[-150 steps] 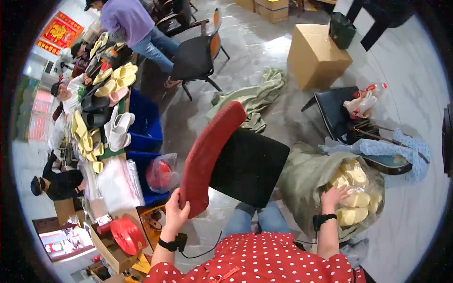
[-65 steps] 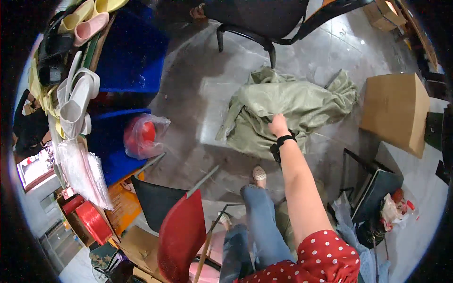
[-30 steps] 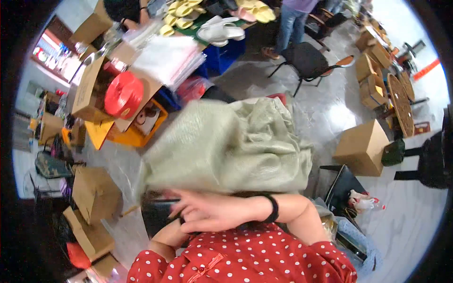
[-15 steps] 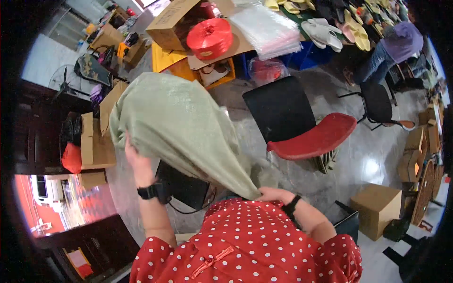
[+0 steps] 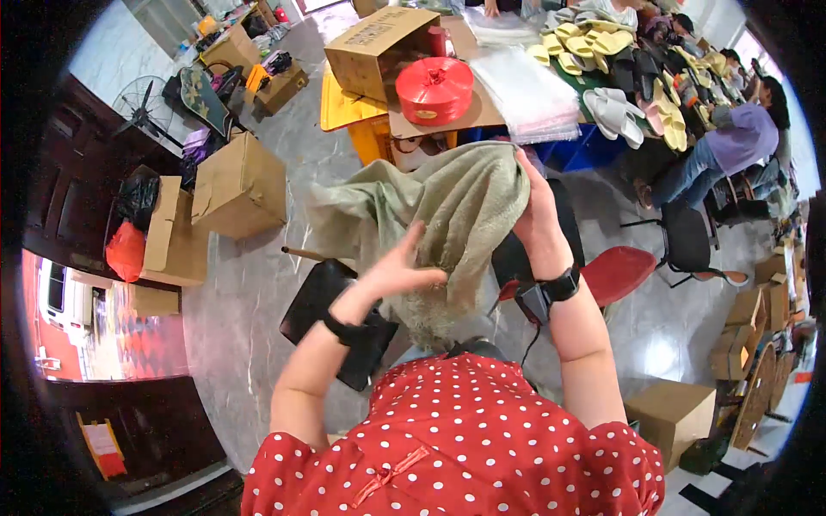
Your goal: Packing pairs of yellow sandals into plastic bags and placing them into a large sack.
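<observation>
A pale green woven sack [image 5: 469,211] hangs in loose folds in front of me, its frayed lower end near my waist. My right hand [image 5: 538,211] grips its upper right edge, fingers partly hidden by the cloth. My left hand [image 5: 400,271] is before the sack's lower middle, thumb and fingers spread and slightly blurred. Whether it touches the cloth, I cannot tell. Both wrists wear dark bands; a boxy device with a cable sits at the right one.
Ahead, a table carries a cardboard box [image 5: 370,52], a red twine roll [image 5: 434,90], clear plastic bags [image 5: 529,95] and slippers [image 5: 611,116]. A black stool [image 5: 323,314] and a red-seated chair [image 5: 615,273] stand close. Boxes [image 5: 241,185] lie left; people sit far right.
My right hand has risen from my waist to the sack's far right edge. My left hand has left the sack's left side and opened. The sack has bunched up and shifted right.
</observation>
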Motion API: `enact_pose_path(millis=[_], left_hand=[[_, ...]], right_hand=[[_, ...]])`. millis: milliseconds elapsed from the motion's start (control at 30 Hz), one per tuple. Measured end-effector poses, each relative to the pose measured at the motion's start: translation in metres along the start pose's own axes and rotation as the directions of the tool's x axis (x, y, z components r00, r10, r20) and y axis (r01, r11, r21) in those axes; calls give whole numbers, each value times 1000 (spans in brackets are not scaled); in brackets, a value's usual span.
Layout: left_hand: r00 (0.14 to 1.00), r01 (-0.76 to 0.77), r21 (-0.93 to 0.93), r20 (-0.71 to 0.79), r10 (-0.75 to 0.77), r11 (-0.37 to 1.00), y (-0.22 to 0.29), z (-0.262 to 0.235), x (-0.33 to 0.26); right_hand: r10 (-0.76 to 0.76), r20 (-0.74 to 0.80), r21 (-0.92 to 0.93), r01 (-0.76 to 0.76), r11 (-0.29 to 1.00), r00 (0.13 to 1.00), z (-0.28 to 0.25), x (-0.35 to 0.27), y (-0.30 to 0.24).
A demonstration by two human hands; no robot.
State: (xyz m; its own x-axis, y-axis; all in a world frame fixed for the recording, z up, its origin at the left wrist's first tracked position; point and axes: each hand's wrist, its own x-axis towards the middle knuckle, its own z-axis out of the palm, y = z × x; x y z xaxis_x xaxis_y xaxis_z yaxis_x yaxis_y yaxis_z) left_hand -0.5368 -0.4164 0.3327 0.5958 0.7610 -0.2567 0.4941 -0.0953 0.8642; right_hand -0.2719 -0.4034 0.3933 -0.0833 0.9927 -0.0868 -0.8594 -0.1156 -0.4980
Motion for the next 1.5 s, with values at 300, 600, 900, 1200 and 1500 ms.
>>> enact_pose_path(millis=[300, 600, 900, 1200, 1500], left_hand=[[958, 15, -419, -253, -133, 908, -38, 1, 40], [990, -52, -993, -65, -125, 107, -10, -93, 54], [941, -49, -808, -235, -245, 587, -47, -207, 22], [811, 93, 608, -506, 294, 789, -48, -279, 33], [708, 489, 669, -679, 194, 559, -133, -304, 85]], right_hand=[[-121, -2, -222, 117, 968, 993, -14, 17, -6], [-29, -41, -996, -39, 86, 999, -62, 25, 116], [-279, -3, -948, 87, 307, 960, -90, 101, 51], [-493, 201, -977, 138, -162, 847, -62, 196, -70], [75, 243, -941, 254, -223, 967, -71, 202, -40]])
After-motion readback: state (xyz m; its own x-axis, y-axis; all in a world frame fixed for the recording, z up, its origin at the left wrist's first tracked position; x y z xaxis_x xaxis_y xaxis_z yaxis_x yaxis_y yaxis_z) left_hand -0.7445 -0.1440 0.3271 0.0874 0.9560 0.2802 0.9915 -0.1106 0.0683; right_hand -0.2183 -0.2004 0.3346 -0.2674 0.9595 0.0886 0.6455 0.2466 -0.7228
